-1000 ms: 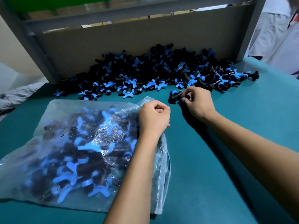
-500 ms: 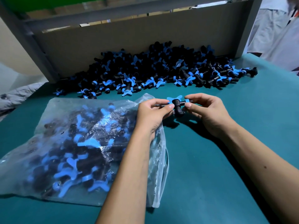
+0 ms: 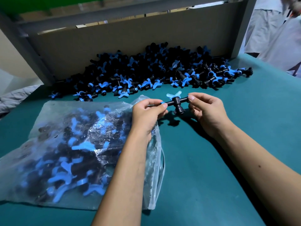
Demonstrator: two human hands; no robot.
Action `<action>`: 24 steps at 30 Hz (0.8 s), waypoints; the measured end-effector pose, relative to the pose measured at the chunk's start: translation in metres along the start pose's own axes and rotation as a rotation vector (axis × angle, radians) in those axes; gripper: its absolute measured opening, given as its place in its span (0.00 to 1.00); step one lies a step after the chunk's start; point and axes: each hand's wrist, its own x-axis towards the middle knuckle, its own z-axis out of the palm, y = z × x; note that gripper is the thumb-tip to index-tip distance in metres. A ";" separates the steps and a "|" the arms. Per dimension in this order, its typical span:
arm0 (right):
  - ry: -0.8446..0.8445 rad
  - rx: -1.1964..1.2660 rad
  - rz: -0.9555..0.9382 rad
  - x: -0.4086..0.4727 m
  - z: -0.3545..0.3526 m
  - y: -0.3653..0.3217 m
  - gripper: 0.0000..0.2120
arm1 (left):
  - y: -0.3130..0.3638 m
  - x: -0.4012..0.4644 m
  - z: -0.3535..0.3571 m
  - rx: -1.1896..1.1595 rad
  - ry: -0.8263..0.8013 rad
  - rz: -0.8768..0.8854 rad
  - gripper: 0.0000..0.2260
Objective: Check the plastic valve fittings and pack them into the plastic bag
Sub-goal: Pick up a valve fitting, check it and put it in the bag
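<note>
Fitting: I see the valve fitting (image 3: 176, 103) pinched endwise between left hand (image 3: 147, 114) and right hand (image 3: 206, 110).
Room: bare tabletop (image 3: 211, 160) lies nearer than my hands; bag (image 3: 78, 152), probably open, under the left.

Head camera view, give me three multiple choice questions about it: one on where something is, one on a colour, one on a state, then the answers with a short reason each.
1. Where does the loose pile of fittings lie?
A. inside a bucket
B. against the cardboard wall at the far edge of the table
C. on the floor

2. What colour is the handle of the held fitting?
A. red
B. yellow
C. blue

3. How is the held fitting supported?
A. pinched at its ends by the left hand and the right hand
B. lying on the table
C. sealed in the plastic bag

Answers: B, the heap rests against the cardboard; C, its winged handle is blue; A, fingers of both hands hold its ends above the table.
</note>
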 end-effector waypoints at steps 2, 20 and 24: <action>-0.030 -0.081 -0.016 -0.001 0.001 0.002 0.02 | -0.001 -0.001 0.002 0.034 -0.009 0.007 0.06; 0.069 -0.213 -0.145 0.000 0.004 0.008 0.08 | -0.003 -0.001 0.008 0.094 0.073 0.018 0.09; -0.075 -0.519 -0.260 -0.008 0.011 0.011 0.14 | -0.003 -0.002 0.014 0.046 0.148 0.034 0.10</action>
